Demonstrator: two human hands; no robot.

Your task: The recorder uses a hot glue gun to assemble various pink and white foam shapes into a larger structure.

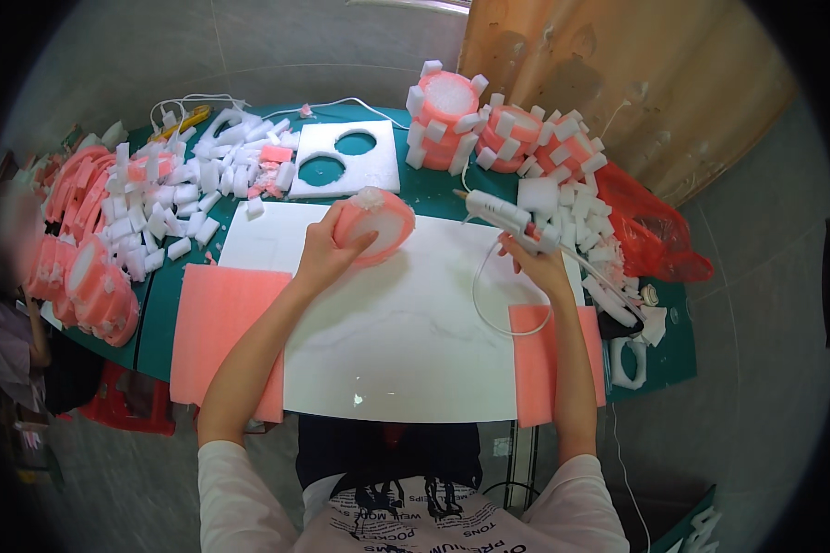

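My left hand (327, 251) grips a round foam disc wrapped in pink foam (378, 221), held tilted on the white board (387, 323). My right hand (537, 263) holds a white glue gun (503, 212), its nozzle pointing left toward the disc with a small gap between them. The gun's white cord (489, 304) loops down over the board. A pink foam sheet (221, 323) lies under my left forearm and another pink foam strip (544, 359) under my right.
A white foam panel with two round holes (346, 157) lies behind the disc. Several small white foam blocks (171, 207) pile at the left, beside pink rings (92, 286). Finished pink discs with white blocks (507, 134) stack at the back right by a red plastic bag (650, 230). A person sits at far left.
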